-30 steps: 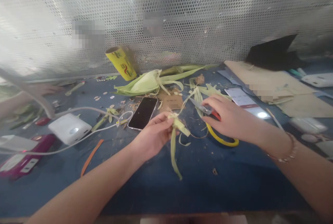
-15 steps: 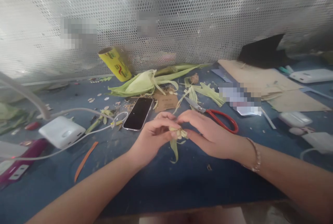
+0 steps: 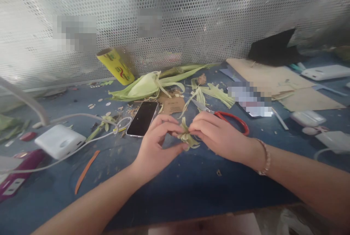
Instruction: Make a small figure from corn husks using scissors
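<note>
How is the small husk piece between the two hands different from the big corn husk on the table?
The small husk piece is held in the fingers of the left hand and right hand; the big corn husk lies on the table. The small one has short strips spreading like petals, while the big one is broad, with long leaves. Both look pale green.

Two hands (image 3: 158, 138), one tube (image 3: 117, 66) and one pair of scissors (image 3: 232, 115) show.

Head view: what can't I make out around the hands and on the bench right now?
All in the head view:
- Husk piece: sides, behind fingers of left hand and right hand.
- Scissors: part of handles, behind right hand.
- Right-side phone: screen, pixelated.
- Power strip: cut by left edge.
- Brown card: print too small.
</note>
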